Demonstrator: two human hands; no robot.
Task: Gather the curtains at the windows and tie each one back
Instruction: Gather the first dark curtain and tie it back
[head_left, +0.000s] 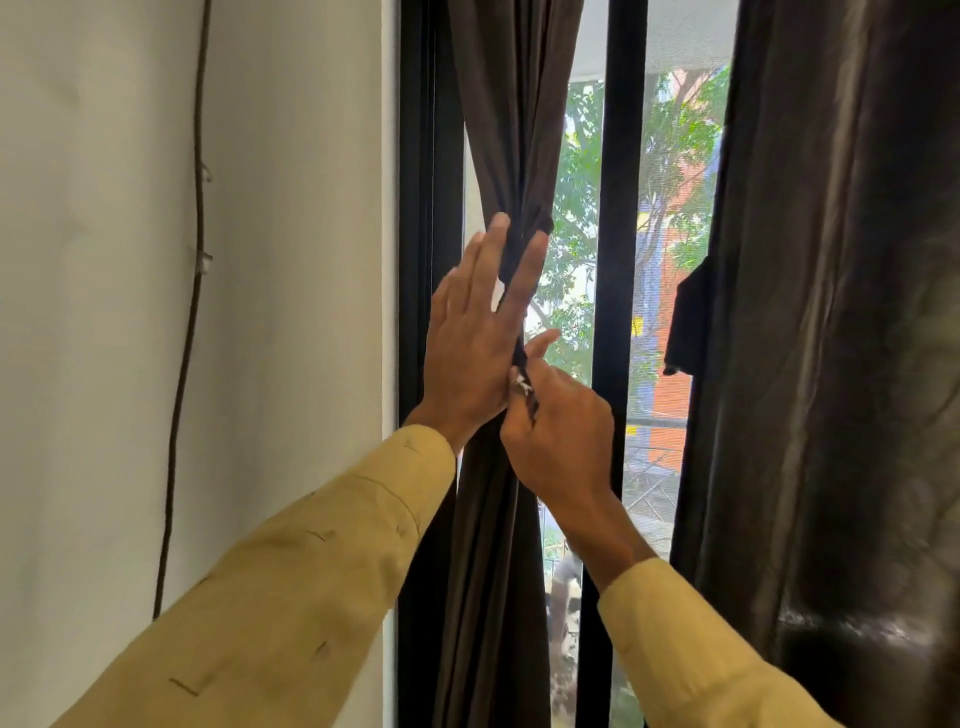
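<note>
Two curtains at this window, one tended, one loose. Edges first: the black window frame (428, 208) stands just left of my hands, with the white wall (285, 260) and a clipped cable (195, 312) farther left. Right of my hands runs a black upright bar (618, 260), with clear glass on both sides of it. That open pane is the only free room, since the frame crowds my left wrist.

The gathered curtain (498, 545) is dark brown and pinched to a narrow waist right under my fingers. It fans wider above them and falls in close folds below my wrists.

My left hand (472, 343) lies flat against that waist, fingers straight and slightly spread, tips at the tightest point. My right hand (558, 436) sits just below and right of it, fingers curled, pinching the tie strap (521, 353). The strap is a thin dark strip with a white scrap at the grip. It runs up between both hands.

The second curtain (831, 364) hangs well to the right of my right hand, glossy and ungathered. A dark tab (688, 322) dangles at its near edge.
</note>
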